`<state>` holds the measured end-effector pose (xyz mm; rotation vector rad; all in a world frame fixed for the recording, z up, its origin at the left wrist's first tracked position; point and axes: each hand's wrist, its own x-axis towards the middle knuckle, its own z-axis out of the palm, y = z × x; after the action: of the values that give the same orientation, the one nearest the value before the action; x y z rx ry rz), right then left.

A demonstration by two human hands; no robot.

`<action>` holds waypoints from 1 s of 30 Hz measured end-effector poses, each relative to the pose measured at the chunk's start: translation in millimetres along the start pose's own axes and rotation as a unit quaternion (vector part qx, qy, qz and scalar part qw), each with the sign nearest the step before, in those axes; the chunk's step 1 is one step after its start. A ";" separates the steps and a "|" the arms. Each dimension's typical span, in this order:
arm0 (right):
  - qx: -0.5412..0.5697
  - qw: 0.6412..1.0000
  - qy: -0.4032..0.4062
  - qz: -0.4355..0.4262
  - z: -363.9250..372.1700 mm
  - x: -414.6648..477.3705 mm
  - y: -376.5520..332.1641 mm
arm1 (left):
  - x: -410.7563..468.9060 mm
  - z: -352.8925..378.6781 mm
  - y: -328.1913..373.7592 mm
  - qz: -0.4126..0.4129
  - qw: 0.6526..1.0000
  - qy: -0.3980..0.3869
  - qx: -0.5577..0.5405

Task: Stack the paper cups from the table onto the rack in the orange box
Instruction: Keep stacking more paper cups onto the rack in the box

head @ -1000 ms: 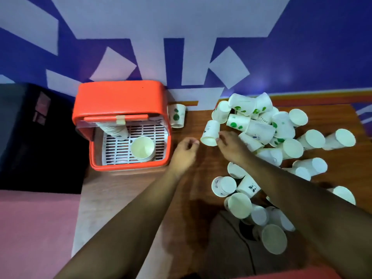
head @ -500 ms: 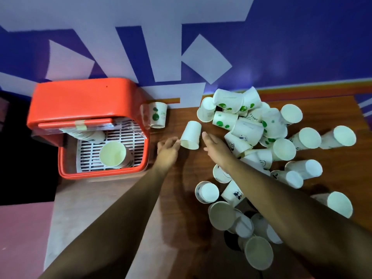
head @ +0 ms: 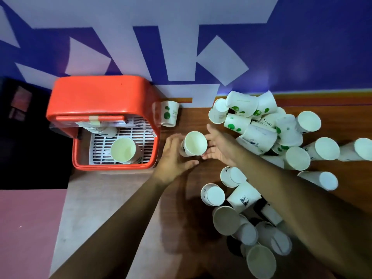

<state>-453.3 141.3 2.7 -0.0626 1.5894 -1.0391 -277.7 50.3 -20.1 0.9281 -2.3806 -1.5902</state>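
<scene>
Paper cup (head: 194, 143) is held above the wood-grain counter (head: 193, 117) between both hands, just at 3 o'clock of the orange box (head: 100, 97). It is a white, smooth-walled, tapered cone with a rolled rim. The mouth is turned up toward the camera. The long axis is tilted, with the base dropped toward 8 o'clock.

Left hand (head: 174, 156): fingers are laid mostly straight against the cup's 9 o'clock wall, thumb splayed underneath. The fingertips are motion-blurred, so exact contact cannot be told. Right hand (head: 219, 147): fingers are curled against the cup's 4 o'clock side, thumb stretched toward 11 o'clock past the rim.

The box is glossy moulded plastic with rounded corners, its front open, with a strip of tape seen on the front edge. A white slotted plastic rack (head: 143, 135) lines the floor. A nested stack (head: 123, 150) of paper cups is seated on it mouth-up, at 6 o'clock of the rack. A second stack (head: 105, 130) is seen at 11 o'clock under the hood, tipped over, with detail unclear.

One green-print cup (head: 169, 113) stands at the box's 3 o'clock wall, against the blue-and-white wall (head: 302, 47).

A loose pile of cups (head: 259, 135) is spread from 1 to 5 o'clock of the held cup. Most are on their sides with mouths toward 4–6 o'clock. Some carry green dots, some a small panda print.
</scene>
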 end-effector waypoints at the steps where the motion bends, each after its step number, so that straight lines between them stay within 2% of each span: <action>1: -0.001 1.000 -0.021 0.007 3.5 -2.3 -3.9 | -1.7 -2.5 -1.7 0.001 0.999 0.015 -0.033; 4: -0.030 0.998 -0.053 0.008 16.5 -5.7 -16.5 | -12.2 -15.2 5.4 -0.025 0.992 0.066 -0.108; 6: -0.067 0.997 -0.044 -0.006 26.1 1.3 -25.1 | -22.5 -24.0 3.3 -0.036 0.987 0.086 -0.132; 12: -0.116 0.989 0.073 -0.060 69.4 54.4 -58.4 | -55.1 -47.1 -10.3 -0.086 0.973 0.122 -0.176; 16: -0.161 0.972 0.148 -0.083 98.2 91.8 -69.9 | -71.7 -57.2 -21.5 -0.098 0.967 0.117 -0.204; 22: -0.200 0.958 0.191 -0.077 116.0 120.7 -68.7 | -84.1 -68.1 -33.1 -0.109 0.965 0.111 -0.209; 26: -0.184 0.959 0.199 -0.082 112.1 115.5 -63.3 | -87.7 -78.0 -34.4 -0.107 0.964 0.114 -0.213; 30: -0.169 0.966 0.171 -0.096 98.6 81.6 -51.5 | -92.7 -91.0 -26.0 -0.089 0.966 0.110 -0.217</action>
<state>-424.0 8.5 -20.0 -0.2873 2.0996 -0.9496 -153.5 23.2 17.2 1.1672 -1.7427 -1.8532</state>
